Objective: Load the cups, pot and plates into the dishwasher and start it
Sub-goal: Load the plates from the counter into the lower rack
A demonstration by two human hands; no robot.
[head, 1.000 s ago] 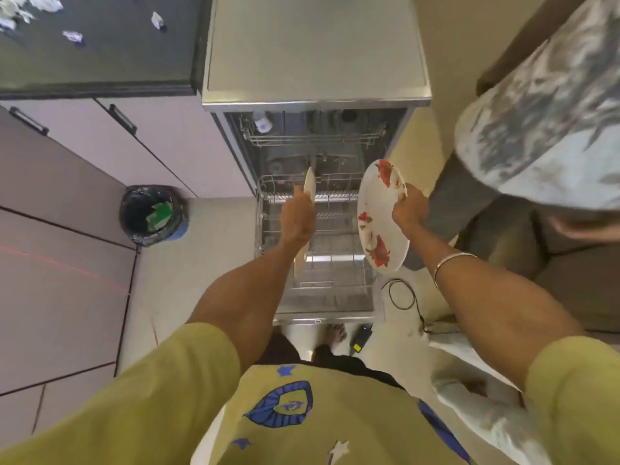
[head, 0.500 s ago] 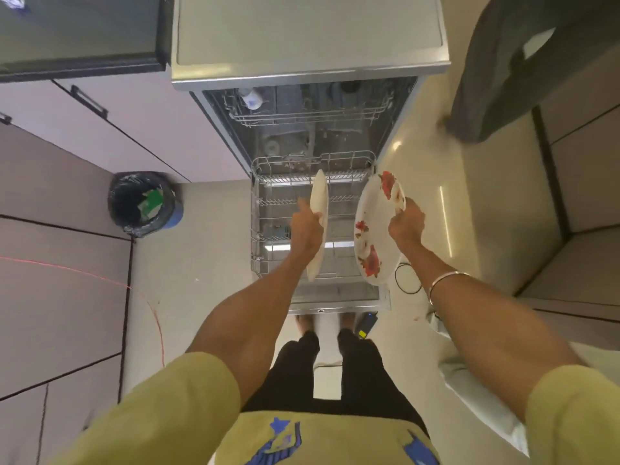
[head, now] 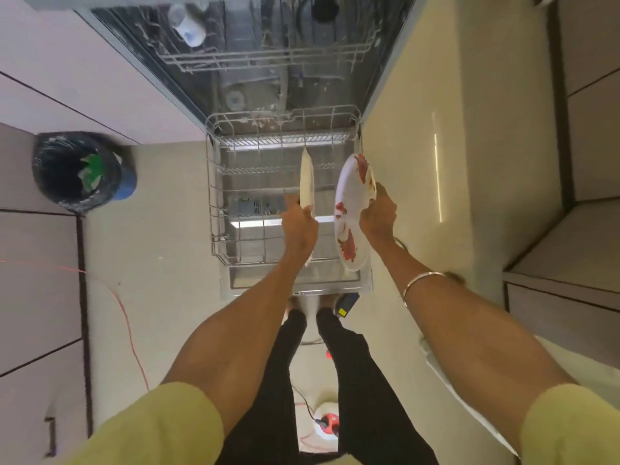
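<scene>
Plates held edge-up over a pulled-out dishwasher rack occupy both of a person's hands. Left hand (head: 299,226) has its fingers and thumb clamped on the near rim of a pale plate (head: 307,182), which stands nearly on edge above the middle of the lower rack (head: 214,203); whether its far edge touches the wires cannot be told. Right hand (head: 378,218) grips a white plate smeared with red sauce (head: 352,213), fingers curled round its right rim, the soiled face turned toward the other plate. The two plates stand side by side, near each other but apart, the stained one over the rack's right edge. A thin bangle (head: 421,283) circles the right wrist.

The lower rack rests drawn out over the open door (head: 298,281) of the dishwasher (head: 261,78). Deeper in, the upper rack (head: 268,55) carries a pale cup (head: 189,26) at left and a dark item at right, too blurred to identify.

On the tiled floor to the left stands a blue bin lined with a black bag (head: 82,171), green and white scraps inside. An orange cable (head: 131,333) trails across the floor. The person's black-trousered legs and yellow sleeves fill the lower frame, and a small blue-and-yellow object (head: 346,304) lies just beside the door's near corner.
</scene>
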